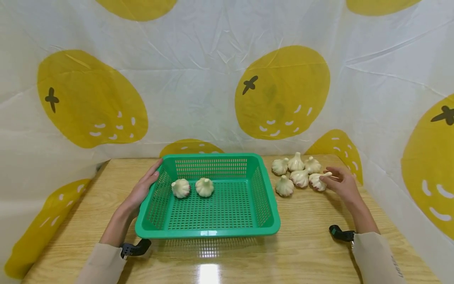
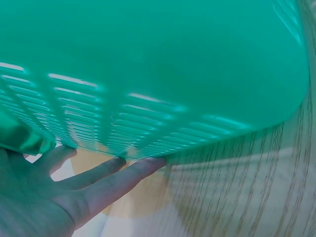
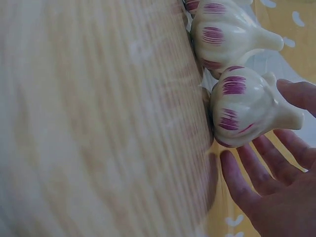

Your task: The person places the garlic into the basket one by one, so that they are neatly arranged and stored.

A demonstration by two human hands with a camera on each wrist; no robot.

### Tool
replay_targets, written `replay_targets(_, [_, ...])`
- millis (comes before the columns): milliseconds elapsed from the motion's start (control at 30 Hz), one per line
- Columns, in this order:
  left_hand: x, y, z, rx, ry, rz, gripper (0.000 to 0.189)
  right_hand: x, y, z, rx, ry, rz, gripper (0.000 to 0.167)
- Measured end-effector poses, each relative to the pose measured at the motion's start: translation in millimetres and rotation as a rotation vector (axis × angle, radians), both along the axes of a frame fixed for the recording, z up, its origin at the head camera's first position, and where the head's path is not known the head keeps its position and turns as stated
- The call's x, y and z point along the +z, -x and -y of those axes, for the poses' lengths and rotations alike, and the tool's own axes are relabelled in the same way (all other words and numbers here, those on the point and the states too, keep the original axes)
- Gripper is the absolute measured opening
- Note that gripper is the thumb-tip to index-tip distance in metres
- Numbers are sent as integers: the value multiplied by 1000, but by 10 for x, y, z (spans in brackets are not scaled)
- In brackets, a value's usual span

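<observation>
A green plastic basket (image 1: 209,234) stands on the table with two garlic bulbs, one bulb (image 1: 181,188) at the left and another (image 1: 204,187) beside it. My left hand (image 1: 142,190) rests against the basket's left side; the left wrist view shows its fingers (image 2: 121,182) stretched out along the slotted outer wall. At the right, my right hand (image 1: 342,184) is around a garlic bulb (image 3: 242,106) at the near right of a cluster. Its thumb (image 3: 298,94) is by the bulb's neck, and the other fingers spread loosely behind and below it. The bulb sits on the table.
Several more garlic bulbs (image 1: 295,162) lie close together right of the basket, one (image 1: 284,186) nearest its rim. The wooden table (image 1: 301,244) runs back to a hanging white cloth (image 1: 191,98) with yellow fruit prints, which also borders the right side.
</observation>
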State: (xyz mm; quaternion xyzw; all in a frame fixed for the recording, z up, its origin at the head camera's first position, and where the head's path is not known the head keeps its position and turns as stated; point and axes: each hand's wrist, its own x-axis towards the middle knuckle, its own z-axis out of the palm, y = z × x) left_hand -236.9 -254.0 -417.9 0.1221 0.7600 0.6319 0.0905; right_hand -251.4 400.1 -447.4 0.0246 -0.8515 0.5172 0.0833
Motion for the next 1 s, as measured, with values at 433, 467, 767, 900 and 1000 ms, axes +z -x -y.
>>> replay_targets(433, [10,-9,-23,-12,-23,12,63,-16,26,0,16,-110,65,59])
replay_targets(467, [11,-12,-22,-11,-24,13,63,-20,30,1,21,-101,60,55])
replay_targets(767, [14,-21,0,-1,-22,9,63,-12,26,-6,65,-40,64,51])
replay_targets(900, [17,-26,3,-3,-10,3,62,31,11,-18,66,-40,61,52])
replay_targets(1000, [19,-26,3,-6,0,2,62,67,-1,-34,58,-46,47,50])
